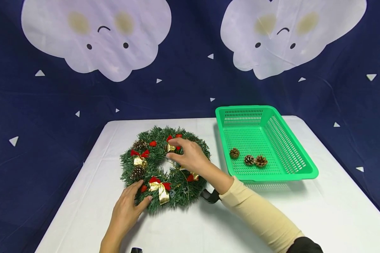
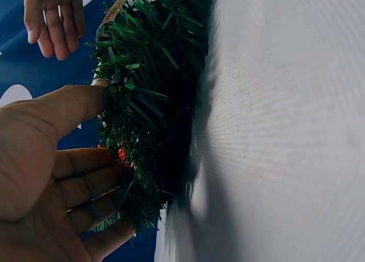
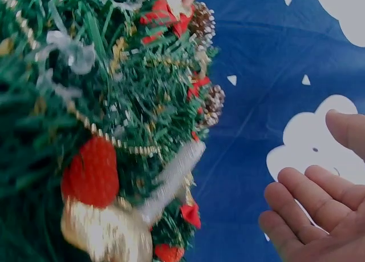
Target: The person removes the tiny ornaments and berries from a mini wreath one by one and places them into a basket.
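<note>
A green Christmas wreath (image 1: 159,134) lies on the white-covered table, trimmed with red-and-gold bows (image 1: 159,189), red berries (image 1: 153,143) and pine cones (image 1: 138,172). At its near left edge my left hand (image 1: 125,207) rests, thumb and fingers spread against the greenery. The left wrist view shows those fingertips (image 2: 102,185) at the needles beside a small red berry. My right hand (image 1: 190,154) hovers over the wreath's right side with nothing in it, thumb and fingers apart. In the right wrist view its fingers (image 3: 313,205) are relaxed, away from the gold bead string (image 3: 114,141).
A green plastic basket (image 1: 304,151) stands at the right of the table, with three pine cones (image 1: 249,160) near its front left corner. Behind the table hangs a dark blue cloth (image 1: 187,95) printed with clouds and triangles.
</note>
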A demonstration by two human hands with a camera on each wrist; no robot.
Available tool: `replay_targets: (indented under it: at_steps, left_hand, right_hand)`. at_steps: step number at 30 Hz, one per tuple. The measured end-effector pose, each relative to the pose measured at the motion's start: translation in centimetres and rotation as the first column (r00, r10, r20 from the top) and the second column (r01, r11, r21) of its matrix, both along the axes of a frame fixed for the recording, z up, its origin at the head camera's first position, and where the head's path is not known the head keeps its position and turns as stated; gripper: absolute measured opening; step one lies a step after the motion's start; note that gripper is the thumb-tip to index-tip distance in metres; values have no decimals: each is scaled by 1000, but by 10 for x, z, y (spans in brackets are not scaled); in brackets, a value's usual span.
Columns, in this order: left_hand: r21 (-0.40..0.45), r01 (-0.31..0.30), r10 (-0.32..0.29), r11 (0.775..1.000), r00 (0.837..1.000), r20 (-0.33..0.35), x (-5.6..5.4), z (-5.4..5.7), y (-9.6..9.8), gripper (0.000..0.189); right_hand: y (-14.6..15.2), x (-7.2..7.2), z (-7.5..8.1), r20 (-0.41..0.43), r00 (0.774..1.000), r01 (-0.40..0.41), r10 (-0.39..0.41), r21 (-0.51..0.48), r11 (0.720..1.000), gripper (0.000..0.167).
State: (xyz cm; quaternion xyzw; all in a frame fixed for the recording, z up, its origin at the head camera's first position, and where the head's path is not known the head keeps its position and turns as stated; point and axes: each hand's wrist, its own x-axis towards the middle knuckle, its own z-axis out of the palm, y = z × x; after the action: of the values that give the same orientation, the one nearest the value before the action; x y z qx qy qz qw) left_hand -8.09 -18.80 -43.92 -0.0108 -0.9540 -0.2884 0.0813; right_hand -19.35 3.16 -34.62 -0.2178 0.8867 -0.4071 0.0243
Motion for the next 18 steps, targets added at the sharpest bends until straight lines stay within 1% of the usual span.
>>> replay_targets:
  at_steps: [6,10,15,18]
  left_hand:
    - [-8,7,-7,1000,1000,3,-1,1,0,66]
    - [-12,12,-12,1000,1000,16,-2,3,-1,66]
    - [-17,9,-8,1000,999,37,-2,5,-1,67]
    - [-20,10,-9,1000,999,47,-2,5,0,67]
  right_hand:
    - [-16,1,-5,-16,998,-61,61,3,998,50]
    - [-27,3,-8,-9,996,-86,86,13,996,50]
    - [-41,2,-10,-17,994,-110,111,49,993,50]
    - [-49,2,-12,-27,993,-114,117,91,989,51]
